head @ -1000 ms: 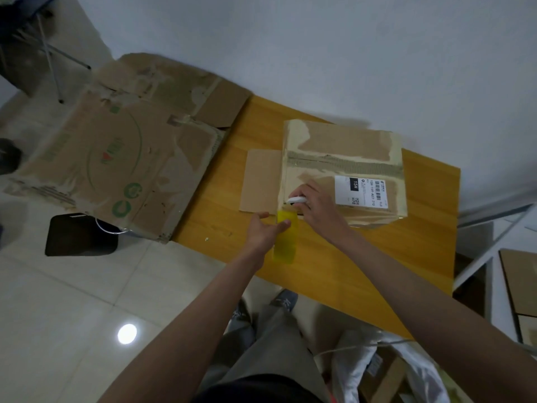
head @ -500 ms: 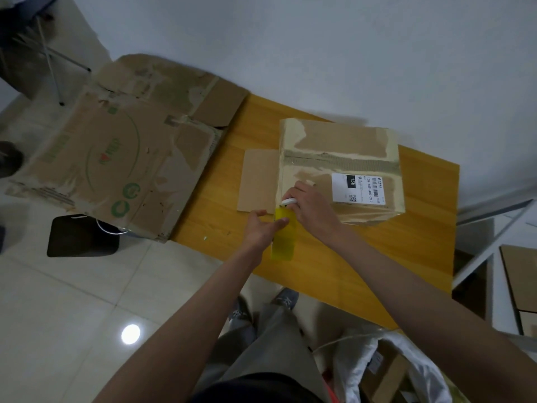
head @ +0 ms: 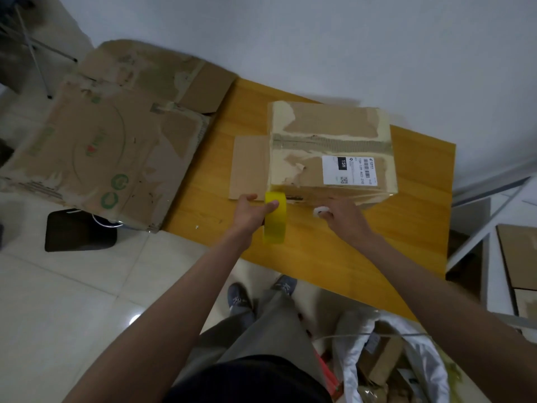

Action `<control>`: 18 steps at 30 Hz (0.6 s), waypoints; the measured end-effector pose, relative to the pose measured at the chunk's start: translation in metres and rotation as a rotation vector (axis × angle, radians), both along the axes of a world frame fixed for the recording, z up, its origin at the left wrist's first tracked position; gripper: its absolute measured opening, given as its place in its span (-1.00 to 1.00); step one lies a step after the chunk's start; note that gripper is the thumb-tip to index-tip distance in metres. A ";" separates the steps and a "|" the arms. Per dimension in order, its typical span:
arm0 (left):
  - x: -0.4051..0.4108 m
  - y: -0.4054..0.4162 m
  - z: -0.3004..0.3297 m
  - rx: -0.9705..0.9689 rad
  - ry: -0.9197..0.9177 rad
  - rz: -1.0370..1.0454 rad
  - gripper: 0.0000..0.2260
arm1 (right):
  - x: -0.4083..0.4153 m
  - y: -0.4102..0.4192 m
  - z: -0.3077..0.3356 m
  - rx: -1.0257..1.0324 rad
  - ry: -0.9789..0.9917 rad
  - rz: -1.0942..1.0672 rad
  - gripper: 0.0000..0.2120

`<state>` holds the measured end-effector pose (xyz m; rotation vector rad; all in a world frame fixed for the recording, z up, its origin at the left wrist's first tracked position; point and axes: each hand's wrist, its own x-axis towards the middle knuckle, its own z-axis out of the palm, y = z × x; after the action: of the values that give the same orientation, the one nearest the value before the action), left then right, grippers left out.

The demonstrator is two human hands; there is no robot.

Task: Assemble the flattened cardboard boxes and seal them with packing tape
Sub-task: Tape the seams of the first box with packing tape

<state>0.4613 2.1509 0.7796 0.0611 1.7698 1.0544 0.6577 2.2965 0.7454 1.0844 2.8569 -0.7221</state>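
Observation:
An assembled cardboard box (head: 328, 146) with a white shipping label stands on the wooden table (head: 406, 222), one side flap lying flat to its left. My left hand (head: 250, 212) grips a yellow roll of packing tape (head: 275, 218) held on edge at the box's near left corner. My right hand (head: 344, 216) is curled round a small white object (head: 319, 211) just in front of the box's near face. A strip of clear tape seems to run along that near face.
A large flattened cardboard box (head: 96, 149) lies over the table's left end and hangs past it. A black object (head: 78, 231) sits on the tiled floor below. A white bag of scraps (head: 392, 359) lies by my feet; shelving with cardboard (head: 517, 257) stands right.
My right hand has slid from the box's near left corner to the right along its front face. My left hand and the tape roll stay by the left corner.

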 end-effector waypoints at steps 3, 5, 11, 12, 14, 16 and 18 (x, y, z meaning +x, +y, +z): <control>-0.001 0.001 -0.004 0.001 -0.005 0.010 -0.38 | 0.022 0.006 -0.025 -0.208 -0.185 -0.085 -0.85; -0.002 0.002 -0.007 0.006 0.001 0.010 -0.38 | 0.038 0.012 -0.041 -0.334 -0.359 -0.086 -0.84; -0.002 0.006 -0.013 0.001 0.030 0.019 -0.39 | 0.068 0.011 -0.073 -0.408 -0.438 -0.118 -0.74; -0.002 0.007 -0.014 0.001 0.030 0.022 -0.39 | 0.066 0.010 -0.074 -0.376 -0.428 -0.114 -0.72; -0.002 0.008 -0.013 -0.005 0.027 0.021 -0.40 | 0.051 0.006 -0.066 -0.339 -0.327 -0.134 -0.71; -0.002 0.009 -0.014 -0.012 0.028 0.018 -0.40 | 0.024 -0.003 -0.043 -0.515 -0.047 -0.299 -0.79; -0.001 0.008 -0.013 -0.015 0.038 0.018 -0.39 | -0.009 -0.014 -0.012 -0.854 0.182 -0.451 -0.74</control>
<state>0.4601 2.1590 0.7671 0.0561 1.8157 1.0593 0.6488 2.2826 0.7337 1.4988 1.9728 -1.8889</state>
